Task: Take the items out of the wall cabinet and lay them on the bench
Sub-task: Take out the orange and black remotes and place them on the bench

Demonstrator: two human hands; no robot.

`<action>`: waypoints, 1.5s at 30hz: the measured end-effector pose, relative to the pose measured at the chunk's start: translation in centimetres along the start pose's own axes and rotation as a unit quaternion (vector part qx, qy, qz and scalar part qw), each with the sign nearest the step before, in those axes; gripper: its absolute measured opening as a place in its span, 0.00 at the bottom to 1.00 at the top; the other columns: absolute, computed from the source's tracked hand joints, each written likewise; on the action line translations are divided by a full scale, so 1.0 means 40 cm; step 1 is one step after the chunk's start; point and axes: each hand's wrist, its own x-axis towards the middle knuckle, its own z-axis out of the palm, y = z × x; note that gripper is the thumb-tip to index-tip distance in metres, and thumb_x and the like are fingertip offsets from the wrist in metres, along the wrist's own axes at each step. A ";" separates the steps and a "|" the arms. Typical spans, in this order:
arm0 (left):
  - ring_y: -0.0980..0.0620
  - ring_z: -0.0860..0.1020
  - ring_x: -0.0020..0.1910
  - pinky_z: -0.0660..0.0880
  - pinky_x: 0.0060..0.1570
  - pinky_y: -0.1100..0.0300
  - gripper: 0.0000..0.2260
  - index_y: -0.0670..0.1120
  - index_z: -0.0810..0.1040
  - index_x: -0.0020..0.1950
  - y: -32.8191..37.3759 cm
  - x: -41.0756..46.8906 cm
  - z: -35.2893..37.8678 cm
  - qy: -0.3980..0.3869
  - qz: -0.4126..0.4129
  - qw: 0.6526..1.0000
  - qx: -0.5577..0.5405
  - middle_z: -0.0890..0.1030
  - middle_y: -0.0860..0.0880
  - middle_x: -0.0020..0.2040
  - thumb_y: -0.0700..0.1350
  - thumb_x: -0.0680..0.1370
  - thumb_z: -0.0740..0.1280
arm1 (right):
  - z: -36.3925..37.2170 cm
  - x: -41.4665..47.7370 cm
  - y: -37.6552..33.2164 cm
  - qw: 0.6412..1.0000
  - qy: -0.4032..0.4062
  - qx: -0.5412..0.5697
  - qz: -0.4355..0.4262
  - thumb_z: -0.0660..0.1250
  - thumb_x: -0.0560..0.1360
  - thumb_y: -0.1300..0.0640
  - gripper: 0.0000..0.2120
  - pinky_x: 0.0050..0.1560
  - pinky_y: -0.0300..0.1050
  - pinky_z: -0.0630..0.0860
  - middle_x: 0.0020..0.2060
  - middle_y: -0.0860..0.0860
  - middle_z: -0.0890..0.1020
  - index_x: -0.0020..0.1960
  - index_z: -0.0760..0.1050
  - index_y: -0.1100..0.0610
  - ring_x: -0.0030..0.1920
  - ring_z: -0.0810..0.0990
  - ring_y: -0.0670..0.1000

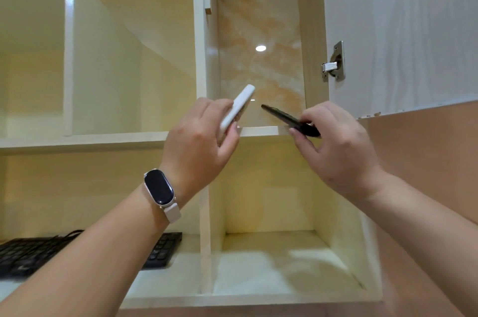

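Both hands are raised in front of the open upper compartment of the wall cabinet. My left hand, with a smart band on its wrist, grips a slim white remote-like item tilted up to the right. My right hand pinches a slim black remote-like item that points up to the left. Both items hover at the front edge of the cabinet shelf. The two items are apart.
The cabinet door stands open at the right, with a metal hinge. A black keyboard lies on a lower shelf at the left. Open cubbies sit at the left and below. A pale marbled lower shelf is beneath the hands.
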 end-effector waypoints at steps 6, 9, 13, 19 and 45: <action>0.45 0.75 0.35 0.76 0.31 0.53 0.20 0.42 0.74 0.65 0.035 -0.028 -0.003 -0.043 -0.065 0.997 0.006 0.77 0.44 0.45 0.45 0.74 0.66 | 0.002 -0.047 -0.016 0.993 -0.041 -0.054 0.093 0.70 0.71 0.66 0.15 0.36 0.43 0.73 0.44 0.57 0.80 0.57 0.77 0.64 0.39 0.79 0.58; 0.48 0.74 0.38 0.72 0.36 0.57 0.19 0.44 0.74 0.65 0.060 -0.022 0.006 -0.047 -0.119 0.992 -0.021 0.77 0.46 0.46 0.42 0.74 0.69 | -0.002 -0.054 -0.033 0.979 -0.100 -0.052 0.170 0.69 0.72 0.63 0.11 0.35 0.43 0.67 0.44 0.55 0.79 0.54 0.78 0.61 0.40 0.78 0.58; 0.49 0.74 0.40 0.74 0.39 0.51 0.11 0.45 0.75 0.58 0.086 -0.044 0.018 -0.053 -0.151 0.984 -0.076 0.77 0.50 0.43 0.42 0.76 0.67 | -0.022 -0.078 -0.061 0.957 -0.119 0.011 0.264 0.64 0.75 0.59 0.05 0.37 0.46 0.65 0.43 0.50 0.76 0.50 0.75 0.56 0.40 0.72 0.51; 0.54 0.72 0.40 0.68 0.38 0.66 0.11 0.44 0.76 0.58 0.102 -0.101 0.022 -0.005 -0.173 0.968 -0.182 0.79 0.50 0.44 0.42 0.76 0.67 | -0.082 -0.125 -0.144 0.934 -0.106 0.013 0.340 0.64 0.75 0.58 0.02 0.35 0.32 0.66 0.37 0.47 0.75 0.45 0.73 0.51 0.39 0.73 0.44; 0.59 0.80 0.43 0.81 0.43 0.45 0.12 0.53 0.75 0.57 0.468 -0.527 -0.140 -0.210 -0.365 0.586 -0.692 0.80 0.59 0.46 0.47 0.75 0.70 | -0.468 -0.342 -0.753 0.723 -0.010 -0.310 0.617 0.66 0.75 0.56 0.03 0.26 0.35 0.65 0.30 0.45 0.72 0.43 0.74 0.53 0.26 0.68 0.42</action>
